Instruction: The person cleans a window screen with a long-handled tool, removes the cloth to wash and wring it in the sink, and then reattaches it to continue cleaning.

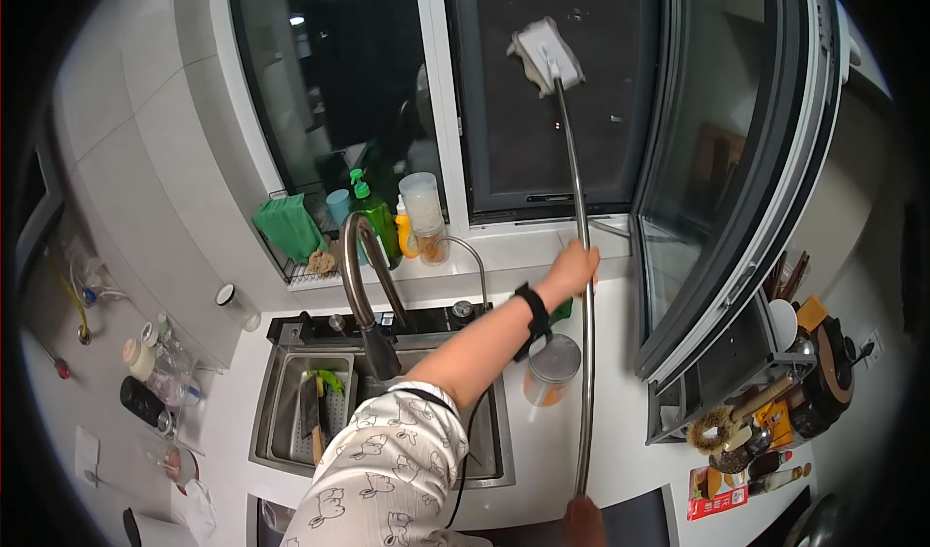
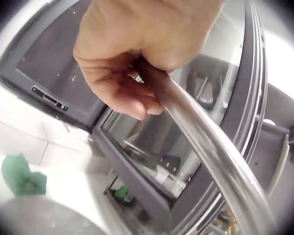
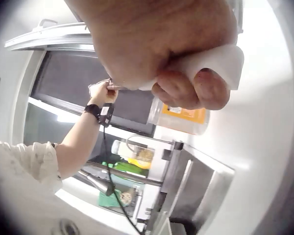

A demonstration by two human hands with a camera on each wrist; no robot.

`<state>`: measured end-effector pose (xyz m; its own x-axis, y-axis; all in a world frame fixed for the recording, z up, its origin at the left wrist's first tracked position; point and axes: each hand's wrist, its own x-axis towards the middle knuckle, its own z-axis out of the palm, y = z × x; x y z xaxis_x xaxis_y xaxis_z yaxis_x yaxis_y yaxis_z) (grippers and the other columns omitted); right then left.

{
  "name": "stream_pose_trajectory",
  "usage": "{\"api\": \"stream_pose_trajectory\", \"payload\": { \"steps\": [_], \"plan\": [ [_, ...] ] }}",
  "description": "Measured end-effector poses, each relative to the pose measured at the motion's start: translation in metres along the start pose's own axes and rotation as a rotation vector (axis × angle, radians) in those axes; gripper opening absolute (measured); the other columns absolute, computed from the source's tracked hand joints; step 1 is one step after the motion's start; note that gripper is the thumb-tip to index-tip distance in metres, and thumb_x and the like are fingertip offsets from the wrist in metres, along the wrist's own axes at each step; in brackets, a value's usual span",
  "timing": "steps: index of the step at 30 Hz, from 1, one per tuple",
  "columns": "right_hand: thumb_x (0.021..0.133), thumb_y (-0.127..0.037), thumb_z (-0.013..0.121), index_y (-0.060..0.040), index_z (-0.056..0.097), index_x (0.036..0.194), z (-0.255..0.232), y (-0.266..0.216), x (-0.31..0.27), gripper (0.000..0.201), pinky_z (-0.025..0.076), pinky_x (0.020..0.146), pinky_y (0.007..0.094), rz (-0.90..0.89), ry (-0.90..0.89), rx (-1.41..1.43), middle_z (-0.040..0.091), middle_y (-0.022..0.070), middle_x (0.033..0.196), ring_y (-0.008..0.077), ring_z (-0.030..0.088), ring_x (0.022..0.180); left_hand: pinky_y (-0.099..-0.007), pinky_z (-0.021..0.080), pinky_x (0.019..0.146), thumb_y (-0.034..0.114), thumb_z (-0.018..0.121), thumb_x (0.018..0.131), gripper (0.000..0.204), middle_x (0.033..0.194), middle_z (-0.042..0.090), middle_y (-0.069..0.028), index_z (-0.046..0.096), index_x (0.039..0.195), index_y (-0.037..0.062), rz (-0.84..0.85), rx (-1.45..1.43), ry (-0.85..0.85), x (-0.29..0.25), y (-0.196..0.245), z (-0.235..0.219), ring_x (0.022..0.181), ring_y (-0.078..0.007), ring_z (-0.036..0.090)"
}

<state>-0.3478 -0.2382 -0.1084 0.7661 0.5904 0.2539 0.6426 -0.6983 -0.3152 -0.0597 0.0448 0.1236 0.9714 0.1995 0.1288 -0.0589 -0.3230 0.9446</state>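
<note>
A flat mop with a long metal pole [image 1: 578, 184] stretches from the counter's front up to the window. Its white head [image 1: 544, 55], wrapped in a pale cloth, lies over the dark screen [image 1: 504, 130] of the window opening. My left hand [image 1: 573, 268] grips the pole partway up; in the left wrist view the fingers of that hand [image 2: 132, 63] curl round the shiny tube. Low at the frame's bottom, my right hand [image 1: 584, 523] holds the pole's lower end. The right wrist view shows this hand [image 3: 171, 54] wrapped round a white handle end [image 3: 230, 63].
An open window sash [image 1: 717, 169] swings in at the right, close to the pole. Below the left forearm stands a lidded jar [image 1: 552, 368]. The sink [image 1: 502, 431] and its faucet [image 1: 351, 256] lie left. Bottles [image 1: 373, 208] line the sill; a rack [image 1: 668, 416] stands right.
</note>
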Motion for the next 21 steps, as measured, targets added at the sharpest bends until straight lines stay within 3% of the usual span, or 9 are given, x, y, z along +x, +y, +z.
{"api": "stream_pose_trajectory", "payload": {
  "steps": [2, 4, 5, 7, 9, 12, 15, 18, 21],
  "plan": [
    [0.088, -0.017, 0.042, 0.0048, 0.05, 0.103, 0.016, 0.008, -0.04, 0.028, 0.044, 0.069, 0.0469, 0.123, -0.102, 0.132, 0.054, 0.0278, 0.087, 0.043, 0.052, 0.079, -0.0424, 0.05, 0.058, 0.029, 0.043, 0.087, 0.041, 0.071, 0.057, -0.0268, 0.042, 0.089, -0.0115, -0.031, 0.181, -0.009, -0.016, -0.035, 0.012, 0.056, -0.0387, 0.059],
    [0.088, -0.02, 0.041, 0.0055, 0.05, 0.103, 0.004, 0.002, -0.054, 0.031, 0.044, 0.069, 0.0474, 0.254, -0.203, 0.266, 0.054, 0.0293, 0.089, 0.0442, 0.052, 0.081, -0.044, 0.047, 0.073, 0.033, 0.041, 0.087, 0.048, 0.076, 0.057, -0.0292, 0.046, 0.091, -0.0148, 0.311, 0.595, -0.066, -0.003, -0.132, 0.036, 0.072, -0.0446, 0.058],
    [0.089, -0.023, 0.041, 0.006, 0.05, 0.103, -0.026, -0.016, -0.053, 0.034, 0.043, 0.069, 0.048, 0.421, -0.213, 0.362, 0.054, 0.0305, 0.091, 0.0452, 0.052, 0.085, -0.0446, 0.046, 0.075, 0.034, 0.041, 0.087, 0.049, 0.08, 0.058, -0.0295, 0.048, 0.093, -0.0144, 0.225, 0.619, -0.13, -0.02, -0.135, 0.042, 0.078, -0.0446, 0.057],
    [0.09, -0.027, 0.04, 0.0066, 0.051, 0.102, -0.066, -0.035, -0.048, 0.037, 0.042, 0.07, 0.0485, 0.594, -0.214, 0.448, 0.054, 0.0317, 0.094, 0.0462, 0.051, 0.088, -0.0443, 0.047, 0.073, 0.036, 0.041, 0.086, 0.048, 0.084, 0.057, -0.0308, 0.053, 0.096, -0.0095, -0.034, 0.635, -0.12, -0.051, -0.104, 0.046, 0.079, -0.0445, 0.057],
    [0.09, -0.03, 0.039, 0.0062, 0.053, 0.1, -0.088, -0.047, -0.052, 0.04, 0.042, 0.067, 0.0488, 0.751, -0.203, 0.372, 0.056, 0.0313, 0.09, 0.0483, 0.052, 0.085, -0.0442, 0.047, 0.071, 0.036, 0.041, 0.085, 0.048, 0.083, 0.058, -0.0304, 0.054, 0.096, -0.0092, -0.022, 0.622, -0.218, -0.045, -0.096, 0.047, 0.078, -0.0438, 0.057],
    [0.091, -0.03, 0.039, 0.0067, 0.054, 0.093, -0.099, -0.034, -0.058, 0.04, 0.042, 0.061, 0.0467, 0.635, -0.13, 0.428, 0.056, 0.0298, 0.078, 0.0479, 0.053, 0.074, -0.0429, 0.048, 0.065, 0.033, 0.043, 0.084, 0.048, 0.074, 0.06, -0.027, 0.051, 0.097, -0.0125, -0.015, 0.604, -0.301, -0.042, -0.068, 0.045, 0.069, -0.0387, 0.06],
    [0.091, -0.026, 0.039, 0.0069, 0.052, 0.088, -0.108, -0.032, -0.046, 0.035, 0.042, 0.054, 0.044, 0.711, -0.09, 0.589, 0.053, 0.0285, 0.067, 0.047, 0.051, 0.062, -0.0385, 0.048, 0.055, 0.027, 0.045, 0.085, 0.037, 0.063, 0.057, -0.0201, 0.047, 0.091, -0.009, 0.037, 0.189, -0.053, -0.044, -0.018, 0.039, 0.054, -0.0284, 0.058],
    [0.091, -0.024, 0.041, 0.0071, 0.05, 0.089, -0.122, -0.049, 0.017, 0.032, 0.042, 0.051, 0.0423, 0.409, 0.076, 0.46, 0.052, 0.0284, 0.065, 0.046, 0.049, 0.059, -0.0314, 0.045, 0.041, 0.019, 0.046, 0.087, 0.025, 0.06, 0.05, -0.0098, 0.037, 0.091, -0.0037, 0.144, -0.283, 0.132, -0.036, 0.064, 0.01, 0.045, -0.018, 0.052],
    [0.09, -0.024, 0.044, 0.0052, 0.048, 0.087, -0.142, -0.076, 0.08, 0.03, 0.041, 0.048, 0.0406, 0.506, 0.067, 0.519, 0.051, 0.0219, 0.058, 0.0377, 0.051, 0.052, -0.0305, 0.045, 0.039, 0.017, 0.046, 0.087, 0.024, 0.059, 0.047, -0.0084, 0.035, 0.094, -0.003, 0.212, -0.321, 0.263, -0.026, 0.103, -0.017, 0.043, -0.0161, 0.051]
  ]
}}
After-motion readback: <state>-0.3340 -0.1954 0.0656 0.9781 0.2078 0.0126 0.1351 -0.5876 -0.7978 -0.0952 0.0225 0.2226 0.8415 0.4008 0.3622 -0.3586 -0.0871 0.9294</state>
